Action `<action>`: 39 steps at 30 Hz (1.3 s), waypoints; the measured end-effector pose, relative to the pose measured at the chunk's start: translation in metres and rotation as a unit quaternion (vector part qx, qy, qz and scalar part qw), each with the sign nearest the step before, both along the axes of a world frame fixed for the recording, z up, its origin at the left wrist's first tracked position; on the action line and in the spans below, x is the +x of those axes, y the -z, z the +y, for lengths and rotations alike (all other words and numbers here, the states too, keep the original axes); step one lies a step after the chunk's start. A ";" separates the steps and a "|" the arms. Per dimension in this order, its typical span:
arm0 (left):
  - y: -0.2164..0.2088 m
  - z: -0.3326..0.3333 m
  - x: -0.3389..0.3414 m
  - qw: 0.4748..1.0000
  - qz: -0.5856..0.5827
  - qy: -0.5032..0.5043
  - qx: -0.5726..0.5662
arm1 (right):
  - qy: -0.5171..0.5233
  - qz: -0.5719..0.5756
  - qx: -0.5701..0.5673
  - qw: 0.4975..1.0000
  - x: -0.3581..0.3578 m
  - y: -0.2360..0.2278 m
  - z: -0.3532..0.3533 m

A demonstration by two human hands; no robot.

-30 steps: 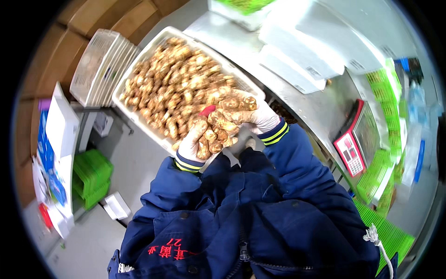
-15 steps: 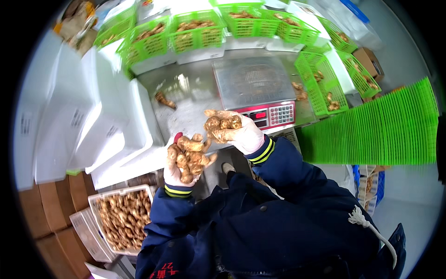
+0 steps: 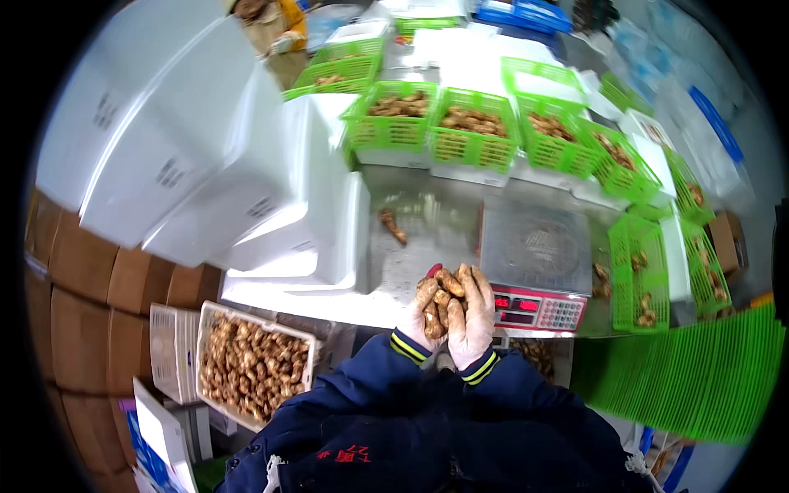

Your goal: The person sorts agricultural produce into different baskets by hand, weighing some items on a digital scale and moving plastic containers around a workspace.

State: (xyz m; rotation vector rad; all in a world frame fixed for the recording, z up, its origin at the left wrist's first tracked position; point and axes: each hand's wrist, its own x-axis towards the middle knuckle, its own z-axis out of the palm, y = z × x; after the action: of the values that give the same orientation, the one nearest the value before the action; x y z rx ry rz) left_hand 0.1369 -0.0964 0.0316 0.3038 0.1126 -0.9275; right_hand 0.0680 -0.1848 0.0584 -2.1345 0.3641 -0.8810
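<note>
My left hand (image 3: 417, 314) and my right hand (image 3: 472, 318) are close together in front of me, at the near edge of a metal table (image 3: 374, 306). Between them they cup several knobbly brown pieces (image 3: 445, 297), like roots or mushrooms; which kind I cannot tell. Both palms face inward, fingers curled around the pieces. A spot of red shows at a left fingertip. Just right of my hands stands a scale (image 3: 534, 242) with a metal pan and a red front with lit digits and keys. One loose brown piece (image 3: 393, 227) lies on the table beyond my left hand.
Green baskets (image 3: 474, 148) holding brown pieces line the far side. Another green basket (image 3: 639, 275) stands right of the scale, nested green baskets (image 3: 686, 374) nearer. White foam boxes (image 3: 325, 222) lean at left. A full pale crate (image 3: 311, 361) and cardboard boxes (image 3: 131, 283) sit lower left.
My hands, apart before with brown pieces in each, have come together around the pieces. The view has swung, so the table and scale appear farther right and lower.
</note>
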 end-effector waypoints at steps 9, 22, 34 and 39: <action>0.030 0.269 -0.021 0.972 0.077 -0.210 -0.071 | -0.319 -0.006 -0.001 0.948 0.036 0.031 0.228; 0.048 0.512 -0.083 0.905 0.078 -0.413 -0.063 | -0.605 0.147 0.023 0.782 0.049 0.023 0.461; 0.061 0.527 -0.054 0.920 0.084 -0.381 -0.021 | -0.623 0.193 -0.034 0.757 0.092 0.026 0.475; 0.049 0.525 -0.034 0.920 0.052 -0.388 -0.020 | -0.637 0.129 0.091 0.754 0.115 0.030 0.471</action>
State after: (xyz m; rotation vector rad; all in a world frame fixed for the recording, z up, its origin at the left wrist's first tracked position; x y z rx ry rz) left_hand 0.1032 0.4290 -0.0175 0.1457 0.2874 -0.1532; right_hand 0.1831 0.2859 0.0288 -1.7213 -0.8099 0.2555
